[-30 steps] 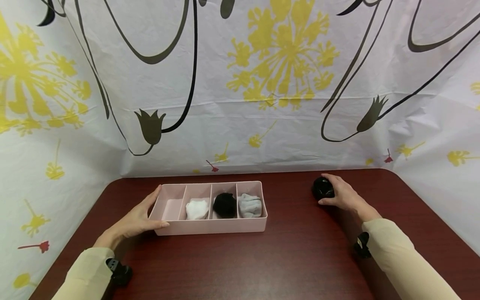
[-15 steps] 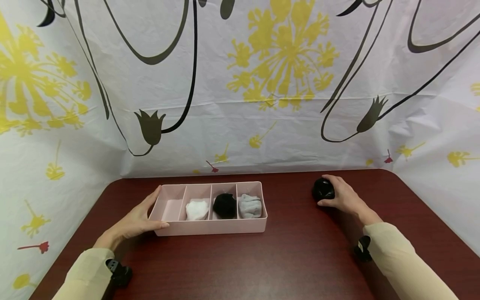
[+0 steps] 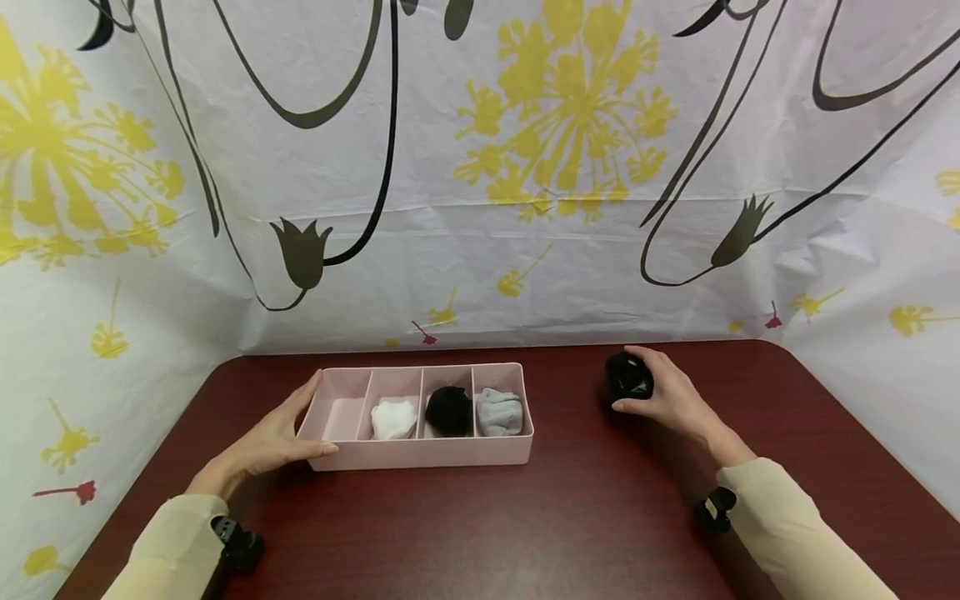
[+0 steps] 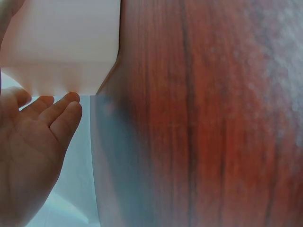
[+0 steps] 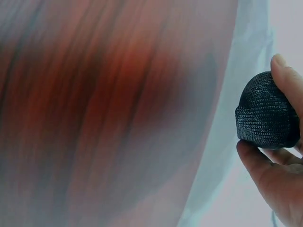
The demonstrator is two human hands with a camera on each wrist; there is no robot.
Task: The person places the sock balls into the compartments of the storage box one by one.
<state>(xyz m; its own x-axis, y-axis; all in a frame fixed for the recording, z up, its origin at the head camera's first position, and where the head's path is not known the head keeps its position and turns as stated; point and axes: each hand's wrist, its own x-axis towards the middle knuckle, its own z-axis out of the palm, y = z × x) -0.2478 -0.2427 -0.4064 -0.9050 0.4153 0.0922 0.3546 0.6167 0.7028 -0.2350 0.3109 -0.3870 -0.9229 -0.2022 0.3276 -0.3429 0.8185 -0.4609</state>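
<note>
A pink divided box lies on the table with its long side toward me. Three compartments hold a rolled white sock, a rolled black sock and a rolled grey sock; in the leftmost, the bare floor shows. My left hand grips the box's left end, thumb on the front wall, fingers at the end and far corner. To the right of the box, my right hand holds another balled black sock between thumb and fingers, slightly above the table; its knit shows in the right wrist view.
The dark red-brown wooden table has rounded far corners. A white sheet with yellow flowers and dark stems hangs behind it and along both sides. A black wrist camera sits at the left cuff.
My right hand has moved a little to the left, carrying the balled black sock with it. The left hand and the box stay where they were.
</note>
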